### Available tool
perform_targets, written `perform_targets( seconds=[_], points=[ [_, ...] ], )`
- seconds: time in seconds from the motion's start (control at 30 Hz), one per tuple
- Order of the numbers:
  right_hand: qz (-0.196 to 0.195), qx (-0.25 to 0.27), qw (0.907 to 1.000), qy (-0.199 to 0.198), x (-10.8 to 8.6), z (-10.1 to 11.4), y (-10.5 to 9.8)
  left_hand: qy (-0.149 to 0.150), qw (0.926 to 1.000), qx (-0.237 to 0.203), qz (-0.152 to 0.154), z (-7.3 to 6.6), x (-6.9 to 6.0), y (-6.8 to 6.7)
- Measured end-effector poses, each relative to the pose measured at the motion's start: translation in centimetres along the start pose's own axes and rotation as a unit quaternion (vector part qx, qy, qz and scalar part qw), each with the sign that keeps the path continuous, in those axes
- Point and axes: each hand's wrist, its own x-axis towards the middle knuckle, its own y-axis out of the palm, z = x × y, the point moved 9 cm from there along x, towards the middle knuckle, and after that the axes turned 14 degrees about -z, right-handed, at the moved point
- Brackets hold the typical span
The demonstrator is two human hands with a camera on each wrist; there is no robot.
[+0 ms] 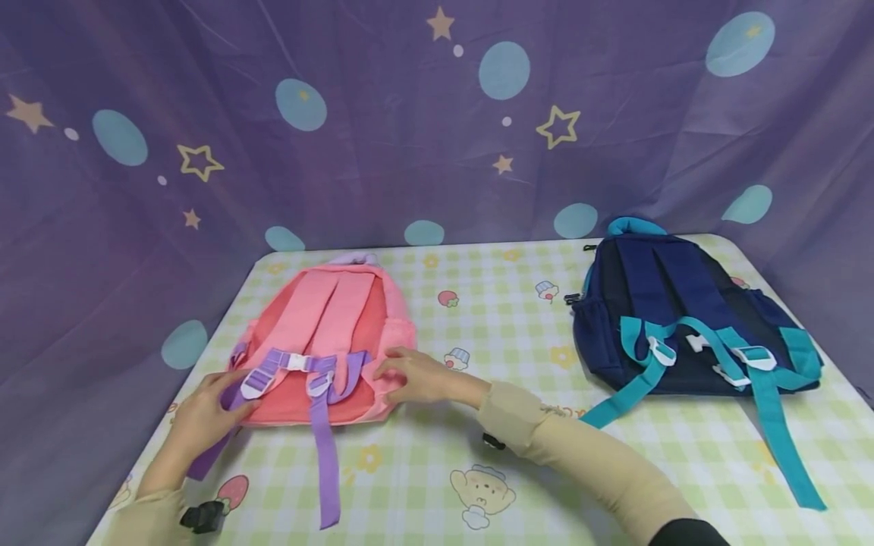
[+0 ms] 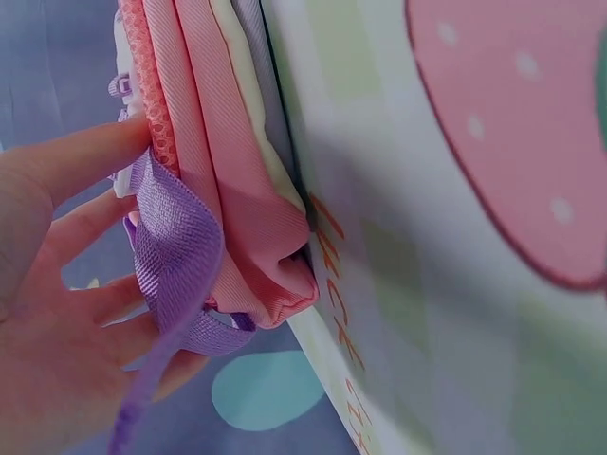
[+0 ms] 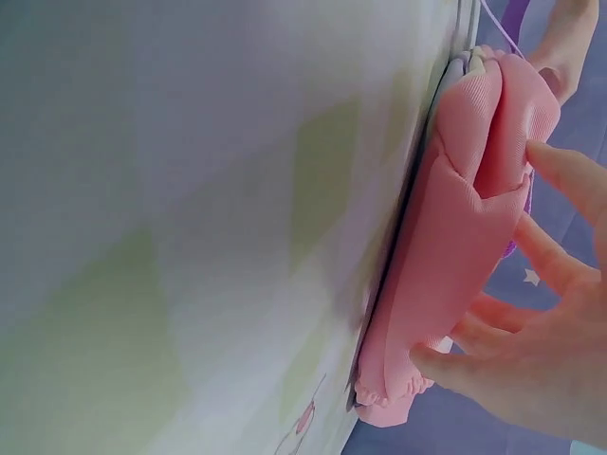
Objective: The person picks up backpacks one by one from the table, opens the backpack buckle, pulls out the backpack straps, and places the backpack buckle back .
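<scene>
Pink fabric backpack (image 1: pixel 324 318) with coral mesh back panel (image 1: pixel 372 326), purple webbing straps (image 1: pixel 324 462) and white plastic buckles (image 1: pixel 252 384) lies straps-up on left of green-and-white checked tabletop (image 1: pixel 505 326); left hand (image 1: pixel 205 413) and right hand (image 1: pixel 425 377), spread loosely and well apart, touch its lower sides; navy fabric backpack (image 1: pixel 683 296) with teal straps (image 1: pixel 784 447) lies at right

Right of the pink backpack (image 1: pixel 324 322), free checkered tablecloth (image 1: pixel 495 326) runs beyond the right forearm (image 1: pixel 587 462), up to the navy backpack (image 1: pixel 672 303).
</scene>
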Motion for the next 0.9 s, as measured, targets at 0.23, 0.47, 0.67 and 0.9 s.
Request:
perform_targets(
  seconds=[0.23, 0.47, 0.67, 0.9],
  points=[
    [0.002, 0.001, 1.0000, -0.003, -0.8, -0.7, -0.8, -0.002, 0.9997, -0.011, 0.022, -1.2, 0.2, 0.7],
    [0.002, 0.003, 1.0000, 0.000, -1.6, -1.4, -1.8, 0.008, 0.9993, -0.027, 0.023, -2.6, 0.3, 1.0],
    [0.001, 0.019, 0.9998, 0.011, -2.3, -2.2, -2.6, 0.020, 0.9989, -0.041, 0.013, -3.9, 0.4, 1.4],
    [-0.007, 0.017, 0.9998, -0.002, -3.1, -2.8, -3.6, 0.038, 0.9977, -0.056, 0.002, -5.3, 0.7, 1.6]
  ],
)
